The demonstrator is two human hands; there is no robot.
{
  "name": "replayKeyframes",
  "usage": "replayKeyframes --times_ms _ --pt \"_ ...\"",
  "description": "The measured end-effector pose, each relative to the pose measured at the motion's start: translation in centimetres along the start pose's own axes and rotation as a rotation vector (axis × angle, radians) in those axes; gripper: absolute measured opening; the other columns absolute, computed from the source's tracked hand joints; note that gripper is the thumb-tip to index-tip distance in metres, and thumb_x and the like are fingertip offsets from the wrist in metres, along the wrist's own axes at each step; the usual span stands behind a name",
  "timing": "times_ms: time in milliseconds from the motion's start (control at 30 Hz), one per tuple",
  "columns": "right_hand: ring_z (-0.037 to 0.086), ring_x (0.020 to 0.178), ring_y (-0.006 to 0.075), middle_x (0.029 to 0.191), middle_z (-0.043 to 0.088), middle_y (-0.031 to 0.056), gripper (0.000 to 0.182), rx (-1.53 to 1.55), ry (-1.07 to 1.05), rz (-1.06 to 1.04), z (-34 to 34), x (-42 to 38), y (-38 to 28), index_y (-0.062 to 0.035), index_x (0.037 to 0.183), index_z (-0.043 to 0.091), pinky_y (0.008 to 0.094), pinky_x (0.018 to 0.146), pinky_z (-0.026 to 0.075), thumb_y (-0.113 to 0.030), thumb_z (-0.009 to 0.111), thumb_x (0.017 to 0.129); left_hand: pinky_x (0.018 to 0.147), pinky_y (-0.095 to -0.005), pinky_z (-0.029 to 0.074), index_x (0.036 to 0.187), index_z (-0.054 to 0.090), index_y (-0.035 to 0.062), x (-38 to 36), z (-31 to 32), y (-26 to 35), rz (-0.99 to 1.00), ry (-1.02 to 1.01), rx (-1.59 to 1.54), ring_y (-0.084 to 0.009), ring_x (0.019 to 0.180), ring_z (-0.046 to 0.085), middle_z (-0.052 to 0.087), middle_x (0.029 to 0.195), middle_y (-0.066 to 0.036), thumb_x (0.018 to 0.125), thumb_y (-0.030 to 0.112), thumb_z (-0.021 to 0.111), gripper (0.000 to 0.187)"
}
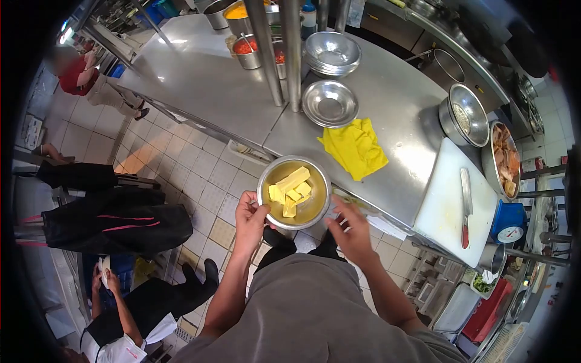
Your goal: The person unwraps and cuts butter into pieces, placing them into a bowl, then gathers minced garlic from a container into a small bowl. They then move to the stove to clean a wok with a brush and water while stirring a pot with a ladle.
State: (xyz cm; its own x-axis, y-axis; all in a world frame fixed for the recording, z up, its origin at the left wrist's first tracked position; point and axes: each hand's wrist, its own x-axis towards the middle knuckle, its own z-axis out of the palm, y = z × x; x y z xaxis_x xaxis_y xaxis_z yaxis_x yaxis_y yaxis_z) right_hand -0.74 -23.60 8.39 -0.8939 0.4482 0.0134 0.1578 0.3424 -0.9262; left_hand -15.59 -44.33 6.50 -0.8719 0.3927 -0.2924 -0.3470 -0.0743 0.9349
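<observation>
A round metal bowl (322, 210) with yellow blocks (293, 190) in it is held over the floor, beside the counter's front edge. My left hand (249, 219) grips its left rim, thumb on the rim. On the bowl's right side is my right hand (350, 230), fingers apart, close to the rim with nothing in it. Just beyond the bowl lies a crumpled yellow cloth (357, 148) on the metal counter (212, 85). An empty metal bowl (330, 104) touches the cloth's far side, in front of a stack of bowls (331, 53).
On the right, a knife (465, 206) lies on a white cutting board (442, 199), near a blue scale (508, 224). Metal posts (293, 60) rise from the counter. One person (124, 308) is at lower left; another (91, 78) stands at upper left.
</observation>
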Motion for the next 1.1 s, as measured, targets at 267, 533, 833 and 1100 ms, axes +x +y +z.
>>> replayKeyframes --times_ms 267,533,833,1100 --pt "0.06 0.07 0.0111 0.086 0.065 0.006 0.008 0.074 0.194 -0.033 7.6 1.3 0.0 -0.0022 0.091 0.067 0.0244 0.056 0.047 -0.006 0.073 0.088 0.047 -0.0259 0.053 0.105 0.047 0.0039 1.1 -9.9 1.7 0.047 0.076 -0.033 -0.0136 0.057 0.064 0.066 0.078 -0.01 0.09 -0.006 0.053 0.018" --pt "0.058 0.067 0.0188 0.089 0.067 0.0126 0.04 -0.478 0.605 -0.019 4.4 17.4 3.8 0.0045 0.119 0.066 0.0329 0.062 0.048 -0.021 0.075 0.089 0.047 -0.0273 0.052 0.104 0.047 0.0032 -0.3 -23.3 3.7 0.091 0.259 -0.053 -0.0155 0.055 0.063 0.067 0.079 -0.014 0.09 -0.006 0.051 0.017" --pt "0.068 0.061 0.0229 0.072 0.071 0.0128 0.03 -0.589 0.674 0.246 -0.8 26.8 11.4 0.0031 0.091 0.073 0.0354 0.061 0.055 -0.017 0.082 0.072 0.045 -0.0256 0.05 0.103 0.047 0.004 2.6 -33.4 3.6 0.119 0.46 -0.183 -0.0147 0.053 0.062 0.067 0.078 -0.012 0.09 -0.004 0.053 0.017" --pt "0.04 0.038 0.0126 0.052 0.046 -0.0012 0.023 0.275 0.644 0.669 -1.9 26.9 7.2 -0.0122 0.065 0.057 0.0283 0.036 0.031 -0.017 0.068 0.085 0.046 -0.0257 0.051 0.1 0.049 0.0042 12.6 -42.4 7.1 0.144 0.527 -0.223 -0.0126 0.055 0.06 0.064 0.08 -0.009 0.091 -0.001 0.055 0.011"
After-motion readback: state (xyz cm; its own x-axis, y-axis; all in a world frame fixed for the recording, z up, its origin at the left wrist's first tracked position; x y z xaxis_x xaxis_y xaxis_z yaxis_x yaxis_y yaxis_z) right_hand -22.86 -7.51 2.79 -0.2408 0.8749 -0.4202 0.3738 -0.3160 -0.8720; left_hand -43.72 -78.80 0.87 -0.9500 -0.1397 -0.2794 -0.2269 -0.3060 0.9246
